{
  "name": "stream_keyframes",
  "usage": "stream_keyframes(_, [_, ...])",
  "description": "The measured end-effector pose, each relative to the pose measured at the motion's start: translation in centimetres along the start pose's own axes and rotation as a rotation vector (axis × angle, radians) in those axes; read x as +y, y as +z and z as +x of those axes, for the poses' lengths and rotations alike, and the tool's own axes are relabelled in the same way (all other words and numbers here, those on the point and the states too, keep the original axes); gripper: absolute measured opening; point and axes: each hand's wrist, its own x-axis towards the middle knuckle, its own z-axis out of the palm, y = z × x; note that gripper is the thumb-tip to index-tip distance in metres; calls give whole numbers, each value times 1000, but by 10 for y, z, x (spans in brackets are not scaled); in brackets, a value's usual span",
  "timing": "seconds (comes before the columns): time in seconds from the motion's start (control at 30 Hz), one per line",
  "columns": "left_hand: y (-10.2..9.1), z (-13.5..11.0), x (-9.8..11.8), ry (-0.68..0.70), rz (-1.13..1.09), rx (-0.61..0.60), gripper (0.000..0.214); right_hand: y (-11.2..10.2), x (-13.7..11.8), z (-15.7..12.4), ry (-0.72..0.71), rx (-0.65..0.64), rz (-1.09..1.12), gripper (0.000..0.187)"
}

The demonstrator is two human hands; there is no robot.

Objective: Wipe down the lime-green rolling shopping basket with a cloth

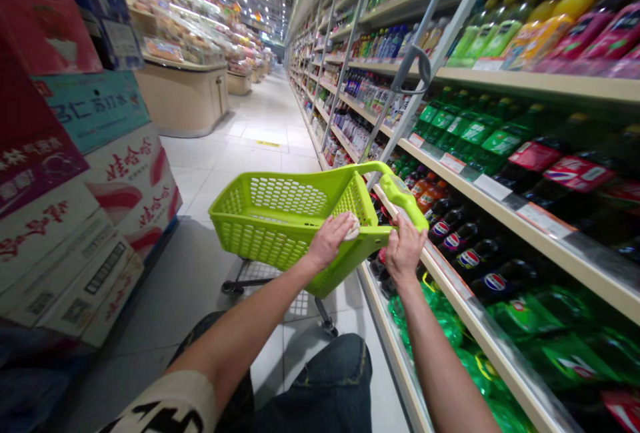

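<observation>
Lime-green perforated plastic shopping cart (280, 216), curved handle (400, 196), small wheels.

We record a supermarket aisle. Evidence: long shelving (505, 83) stocked with bottled soft drinks (493, 283) behind price-tag strips, a green shopping cart (280, 219) on the tiled floor (260, 133), stacked printed cartons (75, 219) at left, lit display counters (183, 96) further down.
</observation>
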Motion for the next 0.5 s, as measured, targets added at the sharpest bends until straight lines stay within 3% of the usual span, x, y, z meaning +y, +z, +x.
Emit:
stream_keyframes(0.07, [2, 1, 7, -22, 2, 23, 39, 1, -6, 1, 8, -1, -54, 41])
stream_keyframes(0.2, [12, 15, 28, 77, -9, 24, 37, 0, -9, 3, -18, -35, -130, 36])
stream_keyframes(0.3, [3, 0, 10, 37, 30, 11, 38, -3, -3, 3, -25, -55, -136, 35])
stream_keyframes(0.43, [-18, -39, -29, -144, 105, 10, 45, -2, -4, 0, 17, -20, -160, 34])
stream_keyframes(0.5, [-19, -44, -29, -162, 108, 16, 45, 2, -12, -3, 6, -21, -173, 34])
